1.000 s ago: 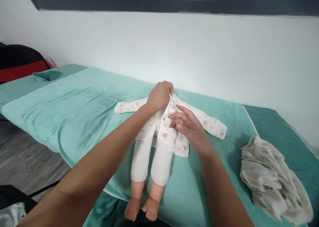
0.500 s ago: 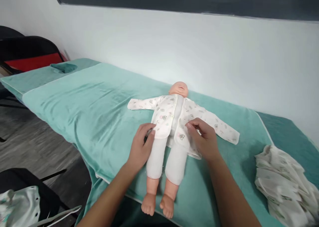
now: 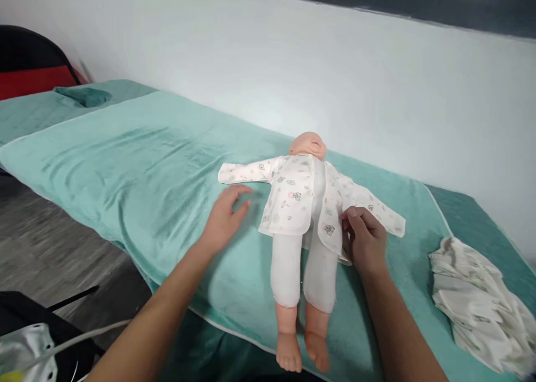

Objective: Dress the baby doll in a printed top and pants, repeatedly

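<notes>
A baby doll (image 3: 286, 276) lies on its back on the green-covered bed, its head toward the wall. Over its white body it wears a white printed baby jacket (image 3: 288, 195), with sleeves spread to both sides and the front parted down the middle. My left hand (image 3: 226, 217) hovers left of the jacket, below the left-pointing sleeve, fingers apart and holding nothing. At the jacket's right side edge, my right hand (image 3: 368, 239) is closed, thumb and fingers pinched on the cloth. The exact grip is partly hidden by the fingers.
Crumpled white printed cloth (image 3: 479, 306) lies on the bed at the right. The green bed cover (image 3: 138, 158) stretches left, with a face hole (image 3: 84, 96) at the far end. Behind stands a white wall (image 3: 251, 63). A black chair (image 3: 33, 49) is at the far left.
My left hand has left the jacket and moved left, fingers opening. My right hand has shifted right, to the jacket's outer edge. The view has also shifted, moving the doll rightward in it.
</notes>
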Available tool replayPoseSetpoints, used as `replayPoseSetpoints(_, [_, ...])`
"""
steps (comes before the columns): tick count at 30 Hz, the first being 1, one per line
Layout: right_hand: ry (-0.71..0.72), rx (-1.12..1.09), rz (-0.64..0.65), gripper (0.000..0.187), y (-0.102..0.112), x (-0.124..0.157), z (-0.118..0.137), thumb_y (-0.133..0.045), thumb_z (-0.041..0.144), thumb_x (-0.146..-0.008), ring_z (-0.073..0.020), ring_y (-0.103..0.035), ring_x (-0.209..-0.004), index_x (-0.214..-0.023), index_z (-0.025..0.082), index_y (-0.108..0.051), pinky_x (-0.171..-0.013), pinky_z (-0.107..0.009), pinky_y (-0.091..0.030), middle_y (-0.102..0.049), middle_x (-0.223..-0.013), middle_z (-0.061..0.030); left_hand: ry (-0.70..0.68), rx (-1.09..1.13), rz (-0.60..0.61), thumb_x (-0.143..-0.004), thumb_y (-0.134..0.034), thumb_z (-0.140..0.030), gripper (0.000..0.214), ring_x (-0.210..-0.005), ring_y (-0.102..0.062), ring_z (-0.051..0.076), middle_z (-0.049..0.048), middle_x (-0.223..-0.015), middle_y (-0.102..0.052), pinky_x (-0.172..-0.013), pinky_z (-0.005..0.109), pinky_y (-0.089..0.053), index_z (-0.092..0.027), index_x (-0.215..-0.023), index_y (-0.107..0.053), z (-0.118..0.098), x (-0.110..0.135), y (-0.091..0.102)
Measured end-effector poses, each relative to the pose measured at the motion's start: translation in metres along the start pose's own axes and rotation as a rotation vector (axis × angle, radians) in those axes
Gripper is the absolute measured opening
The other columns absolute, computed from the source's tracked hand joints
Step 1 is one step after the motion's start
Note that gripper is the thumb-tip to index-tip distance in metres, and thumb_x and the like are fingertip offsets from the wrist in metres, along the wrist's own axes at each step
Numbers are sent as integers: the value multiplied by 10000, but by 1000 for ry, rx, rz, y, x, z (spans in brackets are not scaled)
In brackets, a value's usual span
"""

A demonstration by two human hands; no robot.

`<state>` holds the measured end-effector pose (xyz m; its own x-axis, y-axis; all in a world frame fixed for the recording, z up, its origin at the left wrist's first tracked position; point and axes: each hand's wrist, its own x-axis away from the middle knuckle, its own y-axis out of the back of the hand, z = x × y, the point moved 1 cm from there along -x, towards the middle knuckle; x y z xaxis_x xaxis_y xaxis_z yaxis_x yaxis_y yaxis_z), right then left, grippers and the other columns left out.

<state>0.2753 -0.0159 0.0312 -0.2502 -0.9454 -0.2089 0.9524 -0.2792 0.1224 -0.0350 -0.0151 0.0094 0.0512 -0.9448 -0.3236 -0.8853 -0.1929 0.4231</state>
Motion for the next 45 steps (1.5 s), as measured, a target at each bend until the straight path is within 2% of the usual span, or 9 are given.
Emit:
replayPoseSetpoints(3, [-52, -27, -26, 312, -2, 0, -1, -706, 473, -852, -89, -331, -428, -688, 218, -633, -369, -264, -187, -462, -570, 37, 35, -371, -86, -900, -564, -347, 488, -1405, -418, 359, 129, -1509, -512, -1150, 534, -334, -243, -1376, -580, 38, -38, 11])
replayPoseSetpoints(9, [-62, -67, -53, 292, -4, -2, -3, -742, 447, -827, -80, -367, -448, -682, 213, -645, -377, -244, -220, -490, -586, 36, 67, -620, -4, -971, -435, -374, 523, -1281, -484, 428, 202, -1399, -588, -1044, 605, -364, -224, -1463, -531, 70, -82, 17])
replayPoseSetpoints(18, [-60, -53, -53, 280, -4, 1, 0, -745, 434, -822, -82, -363, -451, -679, 213, -650, -392, -240, -217, -481, -569, 43, 43, -671, -137, -991, -350, -300, 465, -1107, -574, 354, 168, -1110, -681, -939, 448, -431, -201, -1318, -666, 78, -86, 24])
replayPoseSetpoints(22, [11, 31, -58, 293, -1, -3, 3, -712, 448, -832, -124, -474, -571, -671, 215, -637, -504, -254, -362, -538, -625, 21, 75, -650, -197, -975, -369, -284, 452, -1119, -580, 359, 165, -1099, -681, -934, 449, -433, -219, -1305, -670, 78, -82, 26])
replayPoseSetpoints(31, [31, 465, -437, 303, 77, -25, -42, -668, 407, -754, -228, -593, -923, -974, 201, -642, -868, -389, -474, -658, -989, -71, 44, -590, -310, -924, -427, -254, 388, -1171, -555, 365, 169, -1140, -642, -980, 501, -443, -208, -1227, -663, 72, -72, 30])
replayPoseSetpoints(35, [-28, 634, -450, 475, 94, -41, -55, -638, 395, -742, -295, -572, -1128, -1159, 172, -606, -993, -447, -442, -616, -1236, -163, 65, -369, -372, -905, -466, -266, 303, -1052, -615, 293, 127, -1079, -668, -955, 445, -474, -201, -1115, -674, 52, -67, 7])
replayPoseSetpoints(39, [-63, 691, -370, 525, 77, -53, -49, -610, 365, -779, -338, -533, -1242, -1251, 141, -562, -1073, -506, -395, -599, -1325, -213, 171, -86, -129, -929, -502, -411, 290, -919, -667, 262, 76, -966, -734, -867, 403, -485, -221, -1083, -659, 15, -57, -40])
replayPoseSetpoints(42, [98, 768, -334, 424, 58, -40, -37, -575, 314, -825, -346, -465, -1332, -1222, 163, -581, -1130, -564, -325, -571, -1384, -211, 191, 28, -2, -943, -499, -489, 335, -950, -665, 268, 78, -1014, -744, -860, 392, -477, -239, -1106, -652, -10, -50, -64])
replayPoseSetpoints(45, [220, 673, -175, 303, 36, -15, -27, -520, 350, -911, -291, -590, -1140, -1153, 190, -608, -1021, -493, -442, -644, -1235, -167, 294, 222, 6, -919, -541, -578, 404, -1009, -654, 265, 79, -1087, -726, -857, 377, -500, -234, -1098, -651, -20, -46, -71])
